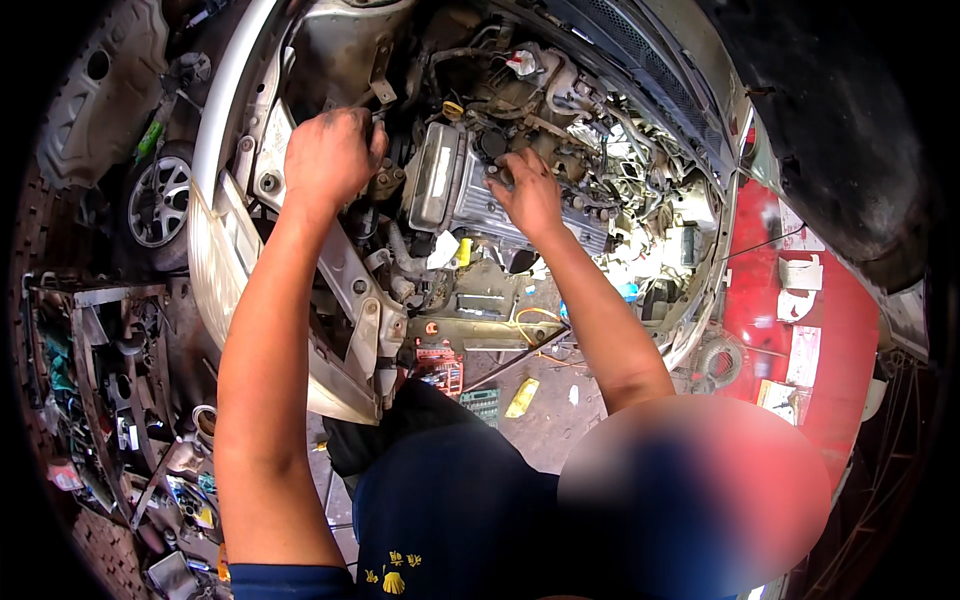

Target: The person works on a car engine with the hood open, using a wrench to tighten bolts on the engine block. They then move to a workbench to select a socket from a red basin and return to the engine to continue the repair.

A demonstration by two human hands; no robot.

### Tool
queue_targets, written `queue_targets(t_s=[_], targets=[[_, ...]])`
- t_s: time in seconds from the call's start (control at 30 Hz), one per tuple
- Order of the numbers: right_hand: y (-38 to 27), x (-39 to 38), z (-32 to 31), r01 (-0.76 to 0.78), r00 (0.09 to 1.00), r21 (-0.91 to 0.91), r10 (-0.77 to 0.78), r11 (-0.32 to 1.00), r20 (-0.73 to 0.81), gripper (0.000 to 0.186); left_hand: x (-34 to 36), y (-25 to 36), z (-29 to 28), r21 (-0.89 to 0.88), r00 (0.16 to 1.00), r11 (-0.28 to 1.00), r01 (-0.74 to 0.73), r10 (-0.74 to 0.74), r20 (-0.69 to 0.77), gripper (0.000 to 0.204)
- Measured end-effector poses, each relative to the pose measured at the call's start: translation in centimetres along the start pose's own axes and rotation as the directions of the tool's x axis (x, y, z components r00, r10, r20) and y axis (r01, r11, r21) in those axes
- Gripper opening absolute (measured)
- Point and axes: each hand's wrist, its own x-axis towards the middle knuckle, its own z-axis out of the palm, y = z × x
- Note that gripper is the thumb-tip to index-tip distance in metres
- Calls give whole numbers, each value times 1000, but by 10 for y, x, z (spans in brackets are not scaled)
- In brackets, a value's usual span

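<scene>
**2 hands deep in an engine bay**

Workshop floor (560, 420) shows below the engine (480, 195). Left of the engine, the left hand (332, 155) closes on a small part I cannot identify. On the engine's ribbed cover, the right hand (530, 195) presses flat, fingers spread.

Hoses (600, 150) and engine (480, 190) crowd the bay; floor gap below

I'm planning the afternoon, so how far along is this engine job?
Done: the silver car's engine bay is stripped open, with no front end fitted. In hand: the left hand grips something small at the bay's left side, while the right hand rests on the ribbed grey metal engine cover. Left: the engine stays mounted, hoses and wiring still around it.
</scene>
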Motion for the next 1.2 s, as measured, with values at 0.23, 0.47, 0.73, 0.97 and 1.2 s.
queue_targets(t_s=[0.23, 0.47, 0.73, 0.97, 1.2], targets=[[7, 5, -4, 81, 997, 79, -82, 994, 6, 23, 0, 0, 3, 9, 1000, 1000, -2, 2, -13, 33], [8, 6, 0, -2, 1000, 199, 2, 980, -2, 18, -2, 0, 4, -3, 998, 1000, -6, 6, -57, 34], [8, -6, 10, 24, 998, 136, -17, 990, -55, 29, -1, -3, 8, 2, 999, 1000, -5, 5, -37, 36], [17, -19, 29, 139, 967, 84, -117, 987, -228, 34, 2, -1, 5, 44, 996, 999, 28, -32, 88, 33], [40, -10, 14, 253, 967, 295, -244, 921, -70, 35, -4, -1, 4, 23, 997, 999, 43, -44, 61, 33]])
